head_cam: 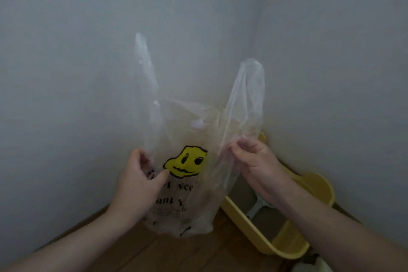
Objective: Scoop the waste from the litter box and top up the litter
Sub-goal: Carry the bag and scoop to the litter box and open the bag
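From the head camera, a thin, see-through plastic carrier bag [187,161] printed with a crumpled yellow smiley face and black lettering is held up in mid-air in front of a corner of pale grey walls [77,51], its two loop handles standing upward. The left hand [139,181] grips the bag's left edge, thumb pressed against the front of the film beside the smiley and the other fingers curled round behind it. The right hand [256,163] pinches the bag's right edge just below the right handle, fingertips bunched together on the plastic. Low on the right, against the right wall, sits the yellow plastic litter box [287,247] holding grey litter (partly hidden behind the right forearm), with a pale grey scoop handle [257,206] showing inside it. The bag hangs just left of the box, above the brown wooden floor [176,254], its bottom not clearly touching anything.
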`<state>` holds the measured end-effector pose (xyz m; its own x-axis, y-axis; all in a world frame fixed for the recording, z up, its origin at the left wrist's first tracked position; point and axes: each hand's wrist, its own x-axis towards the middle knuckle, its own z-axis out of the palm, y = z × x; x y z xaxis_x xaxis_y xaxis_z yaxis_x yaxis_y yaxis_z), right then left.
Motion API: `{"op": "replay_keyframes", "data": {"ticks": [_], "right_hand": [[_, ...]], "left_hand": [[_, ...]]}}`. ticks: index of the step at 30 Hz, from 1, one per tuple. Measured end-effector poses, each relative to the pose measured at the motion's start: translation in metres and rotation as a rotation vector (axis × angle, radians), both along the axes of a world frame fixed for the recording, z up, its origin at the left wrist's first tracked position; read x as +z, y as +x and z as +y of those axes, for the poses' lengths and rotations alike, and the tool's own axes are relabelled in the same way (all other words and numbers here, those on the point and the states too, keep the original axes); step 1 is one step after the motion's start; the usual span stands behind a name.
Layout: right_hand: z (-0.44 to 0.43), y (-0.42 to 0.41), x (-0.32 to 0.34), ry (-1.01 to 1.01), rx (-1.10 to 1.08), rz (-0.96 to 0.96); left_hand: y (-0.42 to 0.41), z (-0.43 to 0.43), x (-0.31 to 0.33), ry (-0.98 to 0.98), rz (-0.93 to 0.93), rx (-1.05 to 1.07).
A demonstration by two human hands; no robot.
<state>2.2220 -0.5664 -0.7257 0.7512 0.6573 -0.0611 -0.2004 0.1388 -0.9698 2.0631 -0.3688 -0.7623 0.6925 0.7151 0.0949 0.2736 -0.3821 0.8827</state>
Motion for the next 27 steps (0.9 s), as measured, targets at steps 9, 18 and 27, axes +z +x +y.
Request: {"op": "replay_keyframes", "data": {"ticks": [9, 18, 27], "right_hand": [[0.025, -0.017, 0.015, 0.046, 0.24, -0.07], [0.04, -0.019, 0.009, 0.05, 0.256, -0.107], [0.04, -0.003, -0.019, -0.119, 0.298, -0.247]], "left_hand": [[-0.015, 0.008, 0.05, 0.39, -0.246, 0.114], [-0.027, 0.024, 0.114, 1.341, -0.196, -0.21], [-0.015, 0.053, 0.078, 0.67, 0.431, -0.417]]}}
